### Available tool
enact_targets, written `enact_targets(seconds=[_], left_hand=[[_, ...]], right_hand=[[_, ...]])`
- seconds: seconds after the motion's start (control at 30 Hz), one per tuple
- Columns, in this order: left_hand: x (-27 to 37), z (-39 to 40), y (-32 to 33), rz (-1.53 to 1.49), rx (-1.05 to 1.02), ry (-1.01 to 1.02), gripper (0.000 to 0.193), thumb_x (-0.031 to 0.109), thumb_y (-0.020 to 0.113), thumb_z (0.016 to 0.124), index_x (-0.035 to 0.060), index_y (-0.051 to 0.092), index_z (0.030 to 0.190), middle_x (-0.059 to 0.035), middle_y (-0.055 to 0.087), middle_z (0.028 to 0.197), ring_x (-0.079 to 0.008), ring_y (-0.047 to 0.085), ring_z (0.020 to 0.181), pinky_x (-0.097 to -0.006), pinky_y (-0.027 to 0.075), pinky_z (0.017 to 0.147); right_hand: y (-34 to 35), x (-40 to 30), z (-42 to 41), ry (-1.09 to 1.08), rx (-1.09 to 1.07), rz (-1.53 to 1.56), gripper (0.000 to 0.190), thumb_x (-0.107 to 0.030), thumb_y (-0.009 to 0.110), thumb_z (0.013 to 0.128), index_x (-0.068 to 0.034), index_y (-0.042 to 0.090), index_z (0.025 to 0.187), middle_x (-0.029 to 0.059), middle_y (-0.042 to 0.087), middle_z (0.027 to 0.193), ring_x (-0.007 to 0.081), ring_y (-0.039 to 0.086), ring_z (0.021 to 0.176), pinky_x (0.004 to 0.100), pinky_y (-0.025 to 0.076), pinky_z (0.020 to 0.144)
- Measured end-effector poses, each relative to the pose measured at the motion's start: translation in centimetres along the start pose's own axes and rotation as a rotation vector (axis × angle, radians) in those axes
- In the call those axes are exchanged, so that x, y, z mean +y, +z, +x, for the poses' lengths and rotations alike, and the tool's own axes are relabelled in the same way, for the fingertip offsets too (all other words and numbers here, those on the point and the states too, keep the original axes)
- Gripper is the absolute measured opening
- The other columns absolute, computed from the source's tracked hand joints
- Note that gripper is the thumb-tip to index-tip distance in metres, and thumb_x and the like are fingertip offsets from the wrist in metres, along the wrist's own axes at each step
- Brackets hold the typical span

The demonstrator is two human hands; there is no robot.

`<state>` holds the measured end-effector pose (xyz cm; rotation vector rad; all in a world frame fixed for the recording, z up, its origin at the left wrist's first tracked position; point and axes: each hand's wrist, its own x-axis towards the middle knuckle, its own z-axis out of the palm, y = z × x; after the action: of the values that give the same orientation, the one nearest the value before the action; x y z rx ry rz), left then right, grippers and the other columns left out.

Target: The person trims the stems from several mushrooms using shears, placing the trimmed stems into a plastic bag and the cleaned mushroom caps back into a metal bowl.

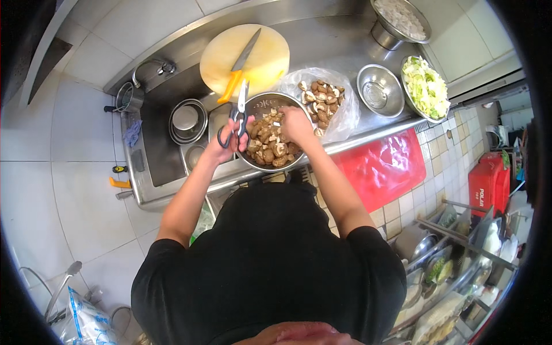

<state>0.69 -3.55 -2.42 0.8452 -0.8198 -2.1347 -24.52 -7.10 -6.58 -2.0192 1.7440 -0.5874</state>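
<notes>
A metal colander (264, 98) holding brown mushrooms (268, 142) stands at the near edge of the steel sink counter. At its left side my left hand (225, 140) holds black-handled kitchen scissors (241, 103), blades pointing away from me. My right hand (295, 123) reaches into the colander's right side with its fingers among the mushrooms; whether it grips one is hidden. To the right, more mushrooms (322, 101) lie on a clear plastic bag (349, 110). Behind the colander, an orange-handled knife (246, 51) rests on a round cutting board (271, 47).
Right of the bag stand a metal bowl (380, 91), a bowl of chopped cabbage (424, 88) and a raised bowl of pale food (400, 19). The sink basin (160, 161) with a faucet (161, 68) and nested bowls (188, 121) is at left. A red mat (384, 168) lies below the counter.
</notes>
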Motion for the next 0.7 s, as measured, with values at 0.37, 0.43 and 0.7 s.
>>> enact_targets(seconds=[0.37,0.43,0.7], left_hand=[[-3.9,-5.4,-1.8,0.279,-0.022,-0.093,0.076,0.058,0.055,0.095,0.0044,0.042,0.147,-0.0002,0.058,0.078,-0.0101,0.058,0.066,-0.0227,0.042,0.059],[-3.4,-6.3,-1.6,0.297,-0.023,-0.098,0.076,0.058,0.056,0.095,0.0048,0.043,0.147,0.0005,0.058,0.078,-0.0093,0.058,0.065,-0.0217,0.041,0.058],[-3.4,-7.0,-2.9,0.333,-0.029,-0.051,0.069,0.05,0.056,0.097,0.0018,0.044,0.145,0.0014,0.06,0.077,-0.0075,0.06,0.064,-0.0202,0.039,0.055]], right_hand=[[3.7,-1.2,3.3,0.261,-0.114,-0.422,0.025,-0.016,0.054,0.092,-0.004,0.074,0.1,0.0183,0.073,0.101,0.0283,0.073,0.095,0.0379,0.059,0.078],[3.2,-1.9,2.9,0.269,-0.152,-0.447,0.025,-0.016,0.054,0.092,-0.003,0.073,0.101,0.0188,0.072,0.103,0.0282,0.072,0.097,0.038,0.059,0.079],[5.0,-1.5,4.0,0.274,-0.266,-0.558,0.023,-0.016,0.054,0.091,-0.002,0.067,0.104,0.0192,0.07,0.108,0.0311,0.07,0.101,0.0378,0.058,0.083]])
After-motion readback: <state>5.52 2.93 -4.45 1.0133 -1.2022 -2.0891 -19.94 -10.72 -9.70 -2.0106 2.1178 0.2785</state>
